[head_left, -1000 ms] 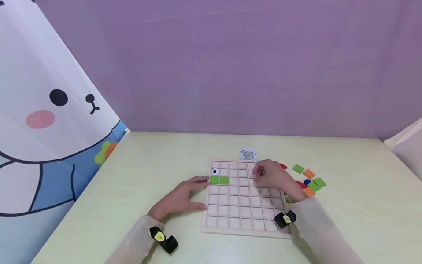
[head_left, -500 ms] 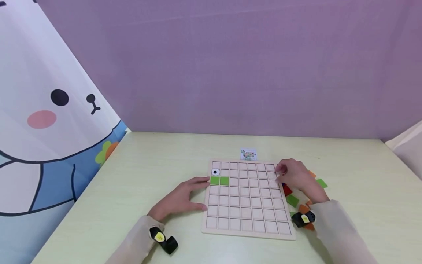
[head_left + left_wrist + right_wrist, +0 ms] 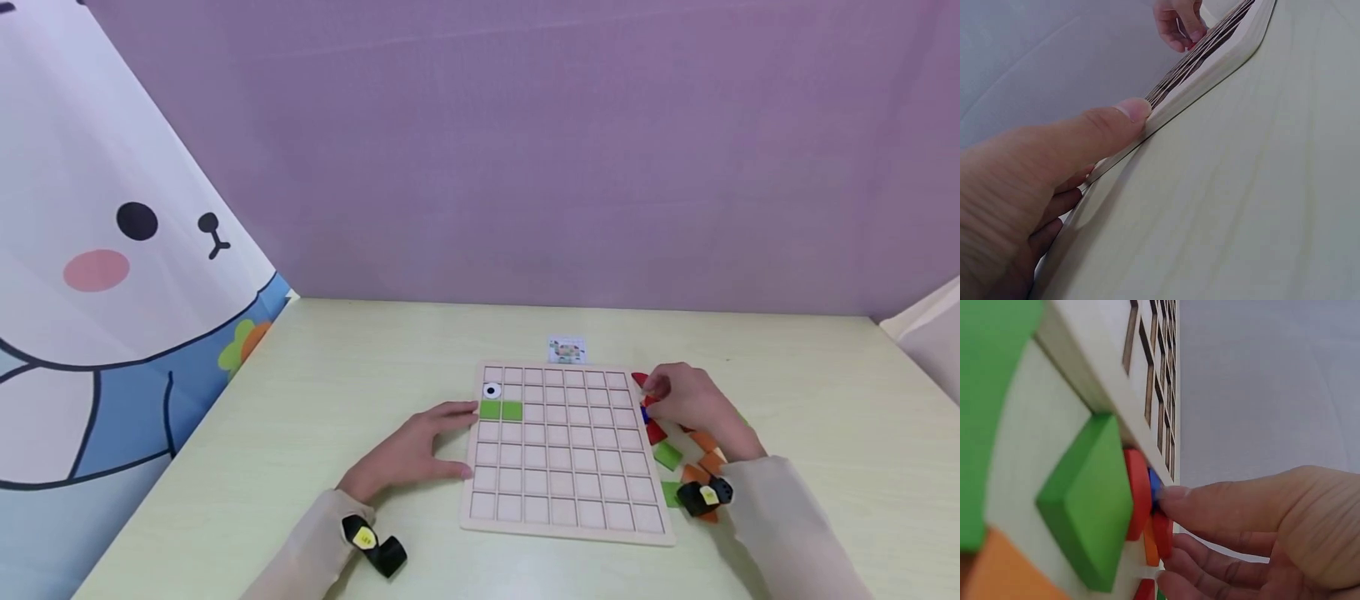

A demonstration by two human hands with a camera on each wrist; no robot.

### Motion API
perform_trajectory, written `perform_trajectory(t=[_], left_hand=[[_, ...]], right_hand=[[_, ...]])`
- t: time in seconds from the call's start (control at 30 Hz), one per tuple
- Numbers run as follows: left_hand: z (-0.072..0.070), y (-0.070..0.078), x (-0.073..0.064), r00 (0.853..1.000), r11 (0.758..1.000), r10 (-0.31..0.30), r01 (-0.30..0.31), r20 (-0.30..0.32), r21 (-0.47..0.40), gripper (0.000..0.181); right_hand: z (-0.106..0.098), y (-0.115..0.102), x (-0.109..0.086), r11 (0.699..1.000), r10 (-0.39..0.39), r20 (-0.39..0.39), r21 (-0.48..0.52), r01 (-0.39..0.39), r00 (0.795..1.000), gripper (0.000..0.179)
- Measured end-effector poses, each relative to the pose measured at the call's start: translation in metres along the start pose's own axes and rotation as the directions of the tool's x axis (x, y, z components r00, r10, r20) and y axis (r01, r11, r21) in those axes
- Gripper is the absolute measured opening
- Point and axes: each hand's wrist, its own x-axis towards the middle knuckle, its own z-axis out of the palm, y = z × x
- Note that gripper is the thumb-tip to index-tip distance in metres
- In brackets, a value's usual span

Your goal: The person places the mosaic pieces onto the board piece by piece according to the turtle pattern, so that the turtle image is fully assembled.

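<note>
A wooden grid board lies on the table, with two green square tiles and a white disc with a black dot in cells at its upper left. My left hand rests against the board's left edge, thumb and fingers spread along it; the left wrist view shows the thumb tip on the rim. Beyond the right edge, my right hand is down among loose pieces. Its thumb and fingers pinch a red piece, beside a blue piece. The fingers partly hide the grip.
Loose green, orange and red pieces lie right of the board, partly under my right wrist. A small printed card sits behind the board's top edge. A purple cloth rises behind the table.
My right hand has moved from over the board's upper part rightward, past its edge, and down to the loose pieces. My left hand has stayed at the left edge.
</note>
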Motion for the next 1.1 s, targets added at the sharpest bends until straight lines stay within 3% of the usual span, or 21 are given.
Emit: perform_trajectory(t=[0.3,1.1], left_hand=[[-0.0006,-0.0001,0.0008,1.0,1.0,-0.002,0.002,-0.002,0.004,0.075],[-0.001,0.0021,-0.0001,1.0,1.0,0.003,-0.003,0.0,0.02,0.074]], right_hand=[[-0.003,0.0025,0.0003,0.999,-0.039,-0.006,-0.011,0.039,0.999,0.024],[-0.0061,0.0042,-0.003,0.999,0.036,0.042,-0.037,-0.034,0.998,0.025]])
